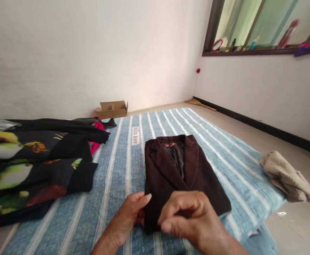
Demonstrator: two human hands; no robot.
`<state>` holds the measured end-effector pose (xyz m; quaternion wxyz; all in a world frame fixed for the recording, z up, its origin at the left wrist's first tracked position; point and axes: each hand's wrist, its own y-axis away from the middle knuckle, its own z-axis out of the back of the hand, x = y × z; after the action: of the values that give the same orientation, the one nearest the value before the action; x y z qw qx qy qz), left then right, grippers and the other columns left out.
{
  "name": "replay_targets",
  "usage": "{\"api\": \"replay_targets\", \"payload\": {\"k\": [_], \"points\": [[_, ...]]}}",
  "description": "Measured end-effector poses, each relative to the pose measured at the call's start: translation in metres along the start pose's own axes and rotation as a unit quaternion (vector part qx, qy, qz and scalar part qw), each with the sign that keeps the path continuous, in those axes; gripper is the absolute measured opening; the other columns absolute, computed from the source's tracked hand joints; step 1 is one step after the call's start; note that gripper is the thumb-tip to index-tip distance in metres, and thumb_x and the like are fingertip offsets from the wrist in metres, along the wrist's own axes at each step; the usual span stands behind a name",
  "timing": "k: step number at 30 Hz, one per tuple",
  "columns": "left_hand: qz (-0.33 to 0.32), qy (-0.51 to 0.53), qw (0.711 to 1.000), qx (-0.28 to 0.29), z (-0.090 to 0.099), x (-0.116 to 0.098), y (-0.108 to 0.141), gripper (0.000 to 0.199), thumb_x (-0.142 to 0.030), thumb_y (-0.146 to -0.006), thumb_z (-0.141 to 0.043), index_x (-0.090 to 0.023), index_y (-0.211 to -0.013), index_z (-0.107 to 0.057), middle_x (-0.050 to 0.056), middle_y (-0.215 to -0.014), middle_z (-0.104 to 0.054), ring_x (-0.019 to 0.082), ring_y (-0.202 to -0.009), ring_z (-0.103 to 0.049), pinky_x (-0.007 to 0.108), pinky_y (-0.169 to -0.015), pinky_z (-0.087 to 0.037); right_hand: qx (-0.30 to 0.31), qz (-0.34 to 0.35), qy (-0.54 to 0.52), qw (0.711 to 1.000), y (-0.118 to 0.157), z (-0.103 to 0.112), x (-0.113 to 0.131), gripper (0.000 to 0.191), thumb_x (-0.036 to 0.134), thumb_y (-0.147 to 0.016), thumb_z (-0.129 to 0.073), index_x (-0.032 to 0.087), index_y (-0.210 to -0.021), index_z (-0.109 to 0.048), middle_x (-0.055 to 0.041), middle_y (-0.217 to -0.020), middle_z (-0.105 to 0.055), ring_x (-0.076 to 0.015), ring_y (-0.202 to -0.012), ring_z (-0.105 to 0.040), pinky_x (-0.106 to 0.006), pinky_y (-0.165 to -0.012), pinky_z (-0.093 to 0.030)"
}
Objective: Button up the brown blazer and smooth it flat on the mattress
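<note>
Dark brown jacket (181,173): folded flat on the striped sheet, its near edge under both hands, collar on the far side.
Right hand (189,216): fingers curled shut, pinching the jacket's near edge.
Left hand (132,210): just left of that pinch, fingers flat against the near left corner; it presses, not grabs.
Doing it well: I think both hands should lift together so the fold stays neat.
Striped sheet (117,170): blue and white, under the jacket.
Fruit-print cloth (35,166): far left of the hands, well apart.
Beige cloth (288,177): far right, on the floor.
Cardboard box (112,109): farthest, by the wall.
</note>
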<state>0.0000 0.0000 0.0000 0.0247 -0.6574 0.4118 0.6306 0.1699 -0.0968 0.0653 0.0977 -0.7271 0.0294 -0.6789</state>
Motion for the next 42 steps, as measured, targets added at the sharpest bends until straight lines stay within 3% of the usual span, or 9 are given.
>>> {"api": "replay_targets", "payload": {"k": [2,5,9,15,22,33,36,42], "points": [[0.008,0.004,1.000,-0.005,0.002,0.003,-0.002,0.033,-0.047,-0.074,-0.063,-0.015,-0.076,-0.055,-0.002,-0.061,-0.057,0.010,-0.050,-0.054,0.020,-0.045,-0.041,-0.153,0.035,0.158,0.975,-0.006,0.024,-0.008,0.017,0.032,-0.080,-0.061,0.017,-0.073,-0.066,-0.0030,-0.072,-0.063,-0.0133,-0.068,-0.058,-0.024,-0.063,-0.047],[0.013,0.000,1.000,-0.027,0.004,0.005,-0.004,0.030,-0.043,-0.073,-0.066,-0.015,-0.079,-0.056,-0.003,-0.062,-0.057,0.010,-0.050,-0.054,0.019,-0.045,-0.041,-0.259,0.055,0.317,0.911,-0.010,0.061,-0.029,0.014,0.027,-0.082,-0.056,0.019,-0.076,-0.067,-0.0047,-0.081,-0.064,-0.0164,-0.078,-0.060,-0.028,-0.072,-0.048],[0.012,-0.001,1.000,-0.020,0.004,0.005,-0.004,0.027,-0.039,-0.071,-0.068,-0.016,-0.076,-0.055,-0.004,-0.059,-0.054,0.009,-0.049,-0.052,0.018,-0.043,-0.040,-0.262,0.035,0.427,0.865,-0.015,0.089,-0.056,0.015,0.025,-0.081,-0.054,0.019,-0.081,-0.069,-0.0078,-0.099,-0.064,-0.0207,-0.093,-0.060,-0.035,-0.085,-0.046],[0.019,0.005,1.000,-0.021,0.003,0.004,-0.003,0.028,-0.039,-0.070,-0.069,-0.016,-0.077,-0.056,-0.004,-0.060,-0.055,0.010,-0.049,-0.053,0.019,-0.044,-0.039,-0.238,0.008,0.475,0.847,-0.020,0.092,-0.073,0.017,0.024,-0.079,-0.057,0.020,-0.086,-0.071,-0.0084,-0.116,-0.060,-0.0239,-0.115,-0.050,-0.041,-0.100,-0.038],[0.020,0.009,1.000,-0.020,0.003,0.003,-0.003,0.030,-0.042,-0.070,-0.069,-0.015,-0.076,-0.057,-0.004,-0.058,-0.054,0.009,-0.049,-0.052,0.019,-0.043,-0.039,-0.242,-0.041,0.495,0.834,-0.023,0.093,-0.078,0.020,0.028,-0.079,-0.057,0.019,-0.088,-0.072,-0.0096,-0.115,-0.061,-0.0241,-0.105,-0.057,-0.039,-0.092,-0.045],[0.016,0.015,1.000,-0.017,0.003,0.004,-0.003,0.028,-0.040,-0.069,-0.070,-0.016,-0.076,-0.057,-0.004,-0.059,-0.055,0.010,-0.048,-0.052,0.019,-0.043,-0.038,-0.206,-0.086,0.599,0.769,-0.034,0.083,-0.075,0.024,0.016,-0.080,-0.049,0.020,-0.071,-0.071,-0.0087,-0.104,-0.065,-0.0259,-0.098,-0.058,-0.038,-0.084,-0.045],[0.015,0.013,1.000,-0.020,0.002,0.003,-0.003,0.028,-0.040,-0.069,-0.070,-0.016,-0.075,-0.056,-0.005,-0.057,-0.054,0.010,-0.047,-0.051,0.019,-0.042,-0.037,-0.200,-0.068,0.591,0.778,-0.036,0.084,-0.076,0.024,0.014,-0.080,-0.046,0.018,-0.067,-0.066,-0.0103,-0.099,-0.064,-0.0248,-0.093,-0.058,-0.037,-0.082,-0.044],[0.019,0.011,0.999,-0.031,0.000,0.000,-0.002,0.030,-0.043,-0.068,-0.069,-0.017,-0.073,-0.055,-0.005,-0.055,-0.054,0.011,-0.046,-0.051,0.020,-0.042,-0.037,-0.265,-0.019,0.403,0.876,-0.026,0.101,-0.069,0.021,0.028,-0.083,-0.045,0.018,-0.068,-0.056,-0.0077,-0.089,-0.062,-0.0193,-0.083,-0.057,-0.032,-0.076,-0.044]]}}
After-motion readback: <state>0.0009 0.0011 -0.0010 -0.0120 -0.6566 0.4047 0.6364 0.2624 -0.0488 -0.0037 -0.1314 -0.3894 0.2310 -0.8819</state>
